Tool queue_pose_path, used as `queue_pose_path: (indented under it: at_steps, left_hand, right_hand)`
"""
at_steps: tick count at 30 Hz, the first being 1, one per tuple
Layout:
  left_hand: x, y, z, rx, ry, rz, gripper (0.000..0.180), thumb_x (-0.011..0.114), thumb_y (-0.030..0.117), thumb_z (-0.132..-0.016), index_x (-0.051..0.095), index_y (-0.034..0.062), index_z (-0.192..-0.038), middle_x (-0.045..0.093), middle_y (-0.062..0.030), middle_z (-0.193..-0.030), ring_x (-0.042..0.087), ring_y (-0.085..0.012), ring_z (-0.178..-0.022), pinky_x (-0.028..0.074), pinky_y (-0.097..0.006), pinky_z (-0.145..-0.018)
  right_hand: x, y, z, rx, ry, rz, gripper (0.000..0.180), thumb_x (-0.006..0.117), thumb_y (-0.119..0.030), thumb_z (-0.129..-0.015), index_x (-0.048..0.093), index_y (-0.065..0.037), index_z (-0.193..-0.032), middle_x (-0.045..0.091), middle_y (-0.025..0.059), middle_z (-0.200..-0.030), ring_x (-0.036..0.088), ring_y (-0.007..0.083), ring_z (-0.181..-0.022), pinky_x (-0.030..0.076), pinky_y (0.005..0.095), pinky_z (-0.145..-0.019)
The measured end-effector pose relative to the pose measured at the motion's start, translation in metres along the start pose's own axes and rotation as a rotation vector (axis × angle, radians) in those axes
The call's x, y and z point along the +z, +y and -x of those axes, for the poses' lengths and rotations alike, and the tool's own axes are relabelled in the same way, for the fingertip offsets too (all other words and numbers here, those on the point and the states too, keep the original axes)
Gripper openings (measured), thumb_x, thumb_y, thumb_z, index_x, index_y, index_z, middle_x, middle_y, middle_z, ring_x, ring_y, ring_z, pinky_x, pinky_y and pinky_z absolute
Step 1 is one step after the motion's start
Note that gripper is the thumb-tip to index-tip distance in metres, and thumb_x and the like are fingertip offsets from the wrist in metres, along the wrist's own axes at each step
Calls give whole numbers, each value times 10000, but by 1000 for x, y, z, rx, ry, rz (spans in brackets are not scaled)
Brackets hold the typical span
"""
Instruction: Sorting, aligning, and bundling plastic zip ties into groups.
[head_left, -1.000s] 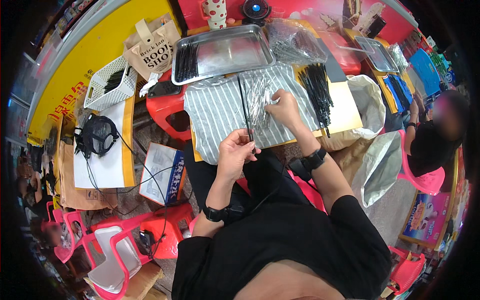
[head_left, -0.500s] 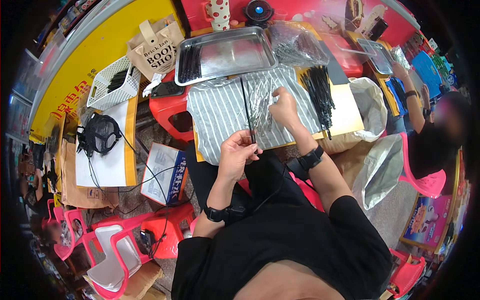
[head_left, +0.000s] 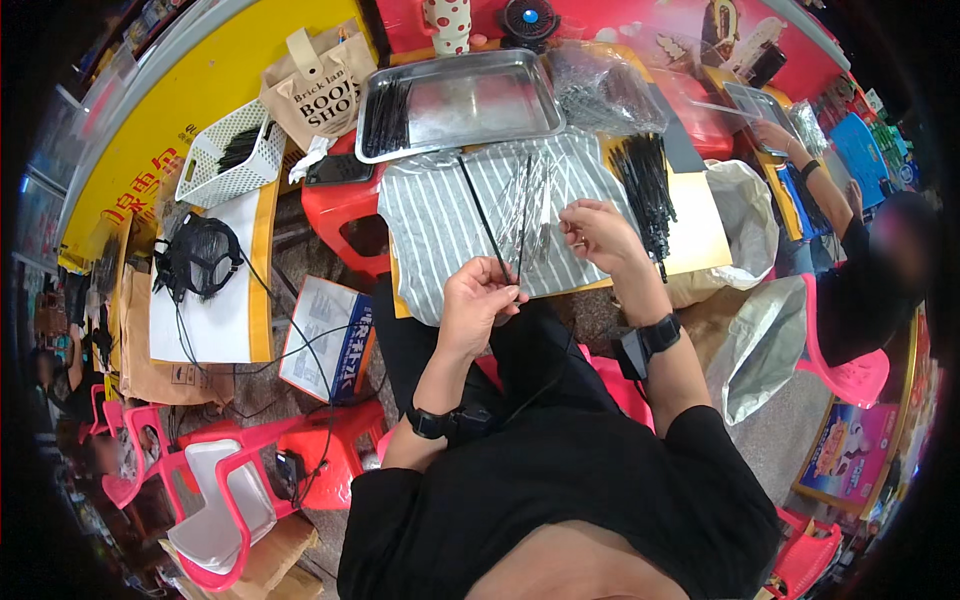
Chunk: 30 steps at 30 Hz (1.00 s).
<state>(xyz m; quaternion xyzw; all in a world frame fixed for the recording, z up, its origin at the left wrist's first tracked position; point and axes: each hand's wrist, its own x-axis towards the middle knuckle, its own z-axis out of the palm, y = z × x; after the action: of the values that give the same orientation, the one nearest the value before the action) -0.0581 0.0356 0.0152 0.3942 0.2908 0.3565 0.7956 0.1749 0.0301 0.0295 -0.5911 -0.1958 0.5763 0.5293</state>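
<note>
My left hand [head_left: 480, 303] is closed near the front edge of a grey-and-white striped cloth [head_left: 425, 215], pinching the lower ends of thin black sticks [head_left: 484, 214]. Their upper parts spread into a narrow V over the cloth. Just right of them lies a loose pile of thin clear plastic strips [head_left: 543, 190]. My right hand [head_left: 605, 238] hovers at the right side of this pile, fingers curled in a pinch; anything between them is too fine to make out. Further right lies a thick bundle of black sticks [head_left: 643, 195].
Behind the cloth stands a metal tray [head_left: 470, 95] holding black sticks, beside a clear plastic bag [head_left: 605, 90]. A white basket [head_left: 200, 180] and tangled black straps [head_left: 205, 258] are at left. A white sack [head_left: 745, 225] and another person's arm [head_left: 825, 190] are at right.
My right hand has drawn back to the right and toward me, off the clear strips. The black sticks in my left hand have fanned apart into a V.
</note>
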Motion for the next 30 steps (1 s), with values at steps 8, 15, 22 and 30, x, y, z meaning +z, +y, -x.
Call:
queue_pose_path:
  at_steps: [8,15,22,30]
  left_hand:
    - [5,2,1,53,-119,-12,221,610,-93,-796,542,-24,-995,617,-100,-904,664,-202,-764,522,-228,-610]
    - [7,7,7,51,-136,-12,247,608,-99,-797,553,-17,-1023,633,-110,-938,668,-215,-775,519,-238,-609]
    - [8,8,9,79,-195,-20,250,587,-109,-804,554,-22,-1037,639,-122,-984,665,-216,-785,520,-249,-622]
    - [8,9,9,68,-209,-54,255,573,-117,-806,550,-29,-1044,636,-123,-971,654,-197,-790,516,-246,-639]
  right_hand:
    - [14,34,22,-439,78,-224,153,553,-145,-901,526,-41,-1009,651,94,-812,615,146,-674,422,232,-567]
    - [42,42,51,-248,-144,-389,119,551,-109,-905,537,-78,-1018,612,51,-780,586,144,-684,448,263,-633]
    - [49,44,54,-243,-157,-433,144,557,-95,-908,524,-43,-1037,584,75,-759,579,158,-671,495,315,-617]
    - [48,45,51,-198,-175,-442,139,570,-95,-895,516,-36,-1008,592,86,-784,592,159,-668,507,297,-582]
